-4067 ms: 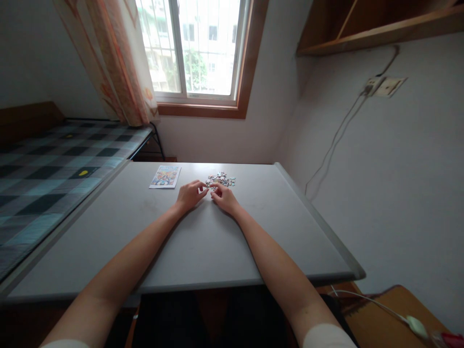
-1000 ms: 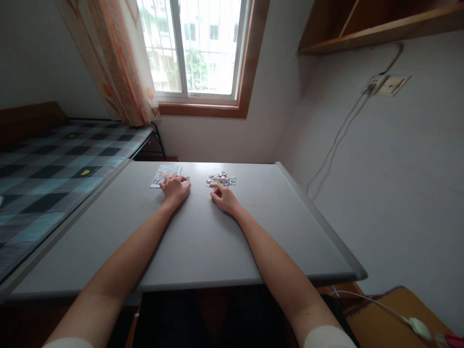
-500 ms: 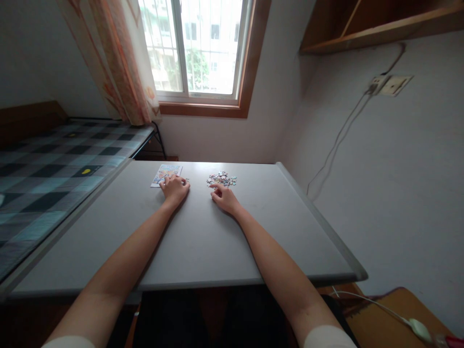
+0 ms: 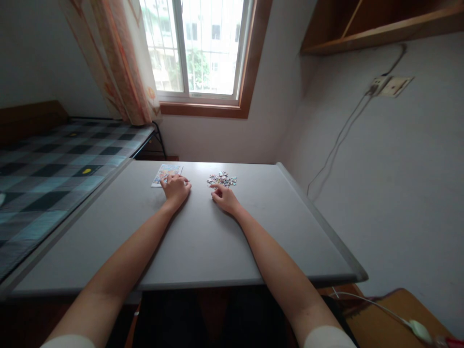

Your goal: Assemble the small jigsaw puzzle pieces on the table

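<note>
My left hand (image 4: 176, 188) rests knuckles-up on the grey table (image 4: 203, 241). Its bent fingertips press down at the near right corner of a colourful picture card (image 4: 165, 173), on what looks like a small puzzle piece. My right hand (image 4: 224, 198) lies just short of a small heap of loose puzzle pieces (image 4: 222, 179). Its forefinger points left along the heap's near edge, and the other fingers are curled under. Whether they hold a piece is hidden.
A bed with a checked blue cover (image 4: 47, 169) butts against the table's left edge. The wall runs close along the right, with a cable and a socket (image 4: 389, 86). A window (image 4: 197, 48) and a curtain stand behind. A wooden surface with a white cable (image 4: 398, 314) sits low right.
Four seconds ago both hands pinched pieces together by the heap. My left hand has since moved left to the card and stays there. The right hand has barely moved.
</note>
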A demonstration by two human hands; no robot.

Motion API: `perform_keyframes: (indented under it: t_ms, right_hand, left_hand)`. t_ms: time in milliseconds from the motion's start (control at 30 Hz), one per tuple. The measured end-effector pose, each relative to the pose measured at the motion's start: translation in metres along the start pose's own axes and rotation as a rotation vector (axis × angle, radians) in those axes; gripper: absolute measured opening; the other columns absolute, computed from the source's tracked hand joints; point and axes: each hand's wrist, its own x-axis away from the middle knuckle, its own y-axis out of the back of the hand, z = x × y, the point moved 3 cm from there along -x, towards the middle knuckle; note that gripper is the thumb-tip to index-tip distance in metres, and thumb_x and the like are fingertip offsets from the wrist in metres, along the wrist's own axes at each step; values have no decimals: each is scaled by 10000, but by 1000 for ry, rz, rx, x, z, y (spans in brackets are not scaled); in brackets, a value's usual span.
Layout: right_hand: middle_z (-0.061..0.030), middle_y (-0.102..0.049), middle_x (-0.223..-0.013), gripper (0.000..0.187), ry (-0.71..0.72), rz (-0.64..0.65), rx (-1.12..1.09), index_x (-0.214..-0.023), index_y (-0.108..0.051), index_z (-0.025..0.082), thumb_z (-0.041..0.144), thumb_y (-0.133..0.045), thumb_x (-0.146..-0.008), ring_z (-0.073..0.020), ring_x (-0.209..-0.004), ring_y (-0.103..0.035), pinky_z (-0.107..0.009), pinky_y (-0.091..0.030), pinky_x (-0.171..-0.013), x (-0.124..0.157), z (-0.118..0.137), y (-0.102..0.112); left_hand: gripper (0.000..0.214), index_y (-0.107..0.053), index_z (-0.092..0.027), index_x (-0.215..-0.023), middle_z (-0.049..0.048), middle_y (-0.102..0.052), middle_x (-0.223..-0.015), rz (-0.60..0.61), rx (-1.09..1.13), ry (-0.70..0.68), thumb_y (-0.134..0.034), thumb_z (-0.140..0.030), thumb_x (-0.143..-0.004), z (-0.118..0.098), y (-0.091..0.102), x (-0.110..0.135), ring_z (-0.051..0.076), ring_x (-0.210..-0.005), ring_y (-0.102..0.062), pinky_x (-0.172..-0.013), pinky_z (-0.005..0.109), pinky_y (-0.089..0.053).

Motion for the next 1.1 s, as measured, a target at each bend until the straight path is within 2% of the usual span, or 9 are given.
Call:
perform_keyframes:
  t_ms: [100, 267, 433, 533, 633, 833, 1100]
  right_hand:
    - [35, -587, -683, 328, 3, 1, 2, -1087, -615, 190, 224, -512, -778, -99, -602, -508, -223, -400, -656, 0, 1, 0]
    - [34, -587, -693, 330, 4, -2, 10, -1090, -616, 197, 217, -520, -775, -100, -617, -514, -222, -402, -662, 0, 1, 1]
    - [34, -596, -704, 332, -4, 4, 15, -1098, -610, 200, 213, -523, -778, -99, -611, -516, -222, -407, -660, 0, 2, 1]
    - [33, -598, -704, 327, -9, 11, 9, -1094, -610, 200, 213, -522, -780, -99, -611, -516, -224, -411, -666, 0, 3, 1]
    - [36, -588, -692, 326, -14, 16, 5, -1090, -612, 196, 210, -522, -778, -99, -608, -511, -222, -410, -664, 0, 4, 2]
    - [40, -571, -671, 319, -3, 10, 8, -1082, -613, 188, 215, -515, -780, -99, -607, -503, -221, -404, -663, 1, 5, 2]
    - [42, -573, -673, 321, -4, 10, 13, -1084, -613, 197, 218, -517, -779, -97, -608, -506, -217, -402, -660, 0, 4, 2]
  left_hand:
    - [333, -732, -214, -883, 107, -658, -1039, 0, -24, -54, -430, -341, -821, -4, 3, 2, 319, -1084, -449, -1003, 522, -180]
    - [345, -732, -206, -872, 116, -657, -1064, 73, -29, -86, -422, -352, -828, -8, 1, 3, 338, -1101, -439, -1004, 553, -162]
    - [384, -671, -248, -1076, 79, -562, -1270, 175, -25, -81, -405, -407, -848, -7, -8, 2, 346, -1196, -381, -1019, 569, -178]
    - [485, -559, -258, -1253, 78, -480, -1366, 240, -31, -64, -367, -473, -862, -4, -15, 0, 365, -1268, -310, -1019, 584, -200]
    - [579, -450, -244, -1359, 83, -410, -1424, 294, -51, -30, -330, -524, -866, -2, -21, -2, 378, -1315, -243, -1041, 607, -161]
    - [665, -339, -230, -1428, 80, -336, -1474, 323, -69, 8, -273, -573, -862, 1, -27, -3, 392, -1350, -175, -1047, 664, -46]
    - [716, -275, -235, -1455, 71, -277, -1504, 371, -54, 26, -229, -613, -849, 6, -32, -6, 396, -1368, -141, -1041, 680, -41]
